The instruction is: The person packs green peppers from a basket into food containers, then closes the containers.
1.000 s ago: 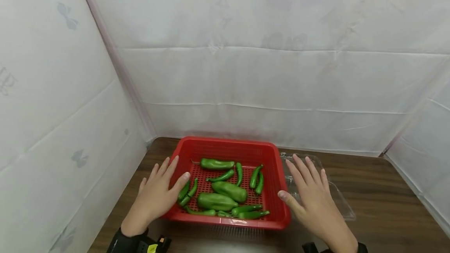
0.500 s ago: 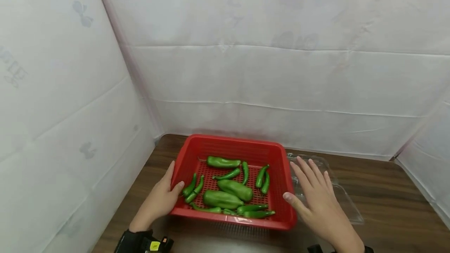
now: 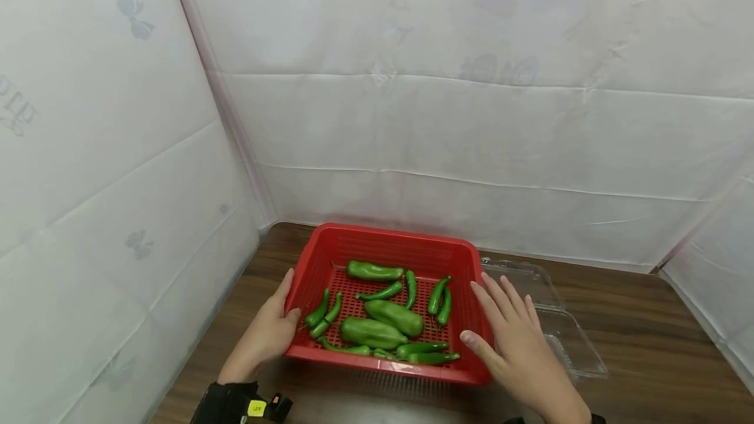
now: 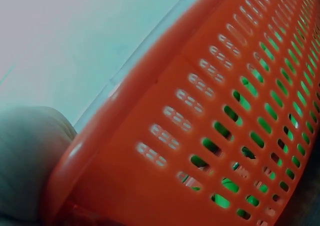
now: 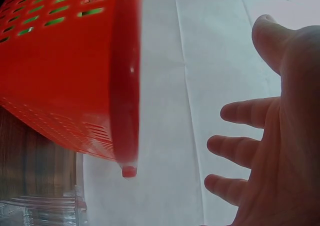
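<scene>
A red plastic basket (image 3: pixel 400 233) with slotted walls stands on the table and holds several green peppers (image 3: pixel 393 318), some large, some thin. On its left side my left hand (image 3: pixel 268 329) grips the rim, thumb at the top edge and fingers on the outside; the left wrist view shows part of this hand (image 4: pixel 30 156) against the rim. My right hand (image 3: pixel 521 345) is spread over the basket's right rim in the head view. In the right wrist view a gap separates its straight fingers from the basket wall (image 5: pixel 60 81).
Just right of the basket lies a clear plastic clamshell box (image 3: pixel 571 342), opened flat and partly behind the right hand. White sheet walls (image 3: pixel 377 129) enclose the brown wooden table (image 3: pixel 648 345) at the back and both sides.
My left hand has gone from hovering over the left rim to gripping it. The right hand has shifted left, over the right rim. The peppers keep their places in the basket.
</scene>
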